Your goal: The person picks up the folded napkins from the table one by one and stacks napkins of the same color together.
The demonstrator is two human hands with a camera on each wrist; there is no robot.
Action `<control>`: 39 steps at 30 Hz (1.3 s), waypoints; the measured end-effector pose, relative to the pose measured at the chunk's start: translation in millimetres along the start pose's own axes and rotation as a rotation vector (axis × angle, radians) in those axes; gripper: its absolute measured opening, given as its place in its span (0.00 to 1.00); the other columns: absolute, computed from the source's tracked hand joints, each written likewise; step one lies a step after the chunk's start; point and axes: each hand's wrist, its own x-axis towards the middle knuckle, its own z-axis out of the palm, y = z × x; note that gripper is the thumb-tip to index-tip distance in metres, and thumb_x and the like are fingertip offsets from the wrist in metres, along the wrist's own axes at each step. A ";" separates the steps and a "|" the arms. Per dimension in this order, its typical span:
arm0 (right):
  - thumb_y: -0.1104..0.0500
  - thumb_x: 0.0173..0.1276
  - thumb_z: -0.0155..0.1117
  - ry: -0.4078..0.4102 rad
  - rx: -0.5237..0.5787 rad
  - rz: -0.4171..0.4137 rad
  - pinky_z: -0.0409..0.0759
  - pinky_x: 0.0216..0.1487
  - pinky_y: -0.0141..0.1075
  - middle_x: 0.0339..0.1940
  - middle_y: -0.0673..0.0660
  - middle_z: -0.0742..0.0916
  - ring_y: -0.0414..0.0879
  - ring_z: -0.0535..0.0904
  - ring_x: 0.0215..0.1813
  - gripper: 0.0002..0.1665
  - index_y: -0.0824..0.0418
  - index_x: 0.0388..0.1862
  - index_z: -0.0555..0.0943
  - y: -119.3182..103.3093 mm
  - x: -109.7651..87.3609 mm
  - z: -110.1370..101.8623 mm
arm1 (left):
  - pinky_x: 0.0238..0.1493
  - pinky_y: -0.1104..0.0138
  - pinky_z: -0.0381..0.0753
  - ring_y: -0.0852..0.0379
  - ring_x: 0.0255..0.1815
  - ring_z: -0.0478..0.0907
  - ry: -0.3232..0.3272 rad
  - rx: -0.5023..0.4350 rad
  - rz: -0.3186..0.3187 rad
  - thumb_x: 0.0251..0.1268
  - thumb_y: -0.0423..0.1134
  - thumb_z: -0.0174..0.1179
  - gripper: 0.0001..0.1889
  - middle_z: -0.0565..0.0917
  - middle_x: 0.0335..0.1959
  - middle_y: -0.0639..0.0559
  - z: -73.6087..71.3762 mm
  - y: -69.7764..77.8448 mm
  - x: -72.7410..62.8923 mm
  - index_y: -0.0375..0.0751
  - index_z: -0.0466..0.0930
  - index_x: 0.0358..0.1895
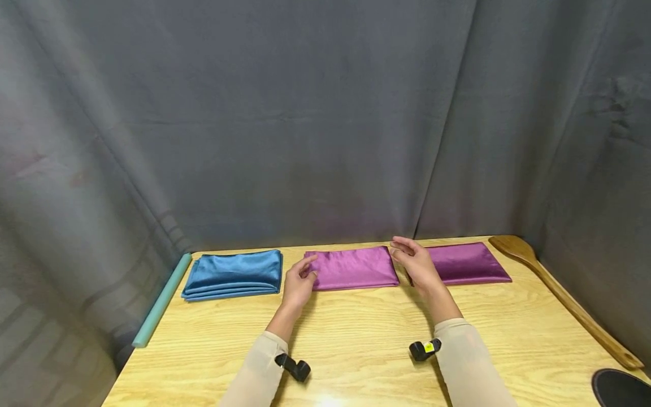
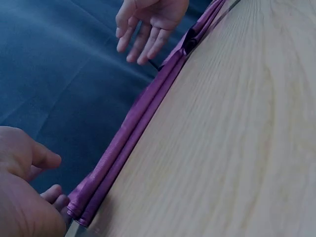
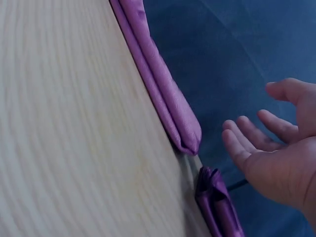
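Note:
In the head view a folded pink-purple satin cloth (image 1: 353, 268) lies flat between my two hands. My left hand (image 1: 298, 282) is at its left end, fingers loosely bent; whether they touch the cloth is hard to tell. Above the right end hovers my right hand (image 1: 414, 263), its fingers relaxed and apart from the fabric in the right wrist view. Just right of that hand lies a darker purple folded cloth (image 1: 468, 263). A folded blue satin cloth (image 1: 234, 274) is left of my left hand. Both wrist views show the pink-purple cloth's layered front edge (image 3: 165, 91).
A pale green rod (image 1: 163, 302) lies along the table's left edge. On the right is a long wooden spoon (image 1: 564, 299), with a black rounded object (image 1: 620, 389) in the near right corner. Grey curtains (image 1: 305, 124) hang behind the wooden table (image 1: 356, 345).

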 end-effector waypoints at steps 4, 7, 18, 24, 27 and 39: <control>0.65 0.77 0.56 -0.004 -0.008 0.039 0.80 0.64 0.32 0.74 0.73 0.73 0.33 0.80 0.56 0.31 0.71 0.76 0.66 6.4 2.2 -2.4 | 0.69 0.50 0.77 0.39 0.69 0.74 0.027 0.007 -0.008 0.66 0.23 0.57 0.24 0.75 0.69 0.34 1.0 -0.8 -0.3 0.40 0.82 0.64; 0.65 0.76 0.55 -0.032 -0.038 0.053 0.80 0.62 0.28 0.73 0.73 0.74 0.39 0.79 0.60 0.32 0.72 0.76 0.66 13.3 3.5 -2.7 | 0.74 0.47 0.72 0.38 0.73 0.71 0.026 0.018 -0.023 0.64 0.22 0.56 0.26 0.74 0.72 0.34 1.6 -1.6 -0.1 0.39 0.81 0.65; 0.65 0.75 0.57 -0.020 -0.092 0.053 0.74 0.54 0.19 0.71 0.73 0.75 0.45 0.75 0.61 0.31 0.75 0.74 0.67 23.3 2.6 6.1 | 0.72 0.48 0.75 0.37 0.75 0.70 0.053 -0.008 -0.108 0.65 0.21 0.54 0.28 0.73 0.73 0.31 -8.2 -6.3 2.2 0.38 0.78 0.68; 0.67 0.75 0.57 -0.051 -0.073 0.061 0.74 0.52 0.18 0.72 0.73 0.73 0.57 0.70 0.70 0.30 0.74 0.74 0.68 25.2 3.0 15.6 | 0.66 0.52 0.81 0.40 0.69 0.77 0.033 0.084 -0.089 0.64 0.24 0.57 0.23 0.81 0.66 0.36 -13.4 -9.7 3.7 0.38 0.83 0.62; 0.68 0.74 0.57 -0.039 -0.080 0.056 0.73 0.50 0.17 0.71 0.73 0.73 0.59 0.70 0.70 0.30 0.74 0.74 0.68 27.0 2.4 17.9 | 0.62 0.54 0.83 0.43 0.64 0.80 0.033 0.166 -0.069 0.63 0.26 0.59 0.20 0.85 0.60 0.39 -14.4 -9.8 4.8 0.40 0.86 0.57; 0.71 0.75 0.53 -0.107 -0.161 0.029 0.68 0.78 0.48 0.77 0.76 0.69 0.66 0.64 0.80 0.31 0.75 0.76 0.65 26.5 0.0 17.9 | 0.36 0.65 0.74 0.53 0.34 0.75 -0.048 0.470 0.139 0.54 0.23 0.62 0.12 0.87 0.35 0.45 -8.2 -5.1 6.7 0.42 0.90 0.36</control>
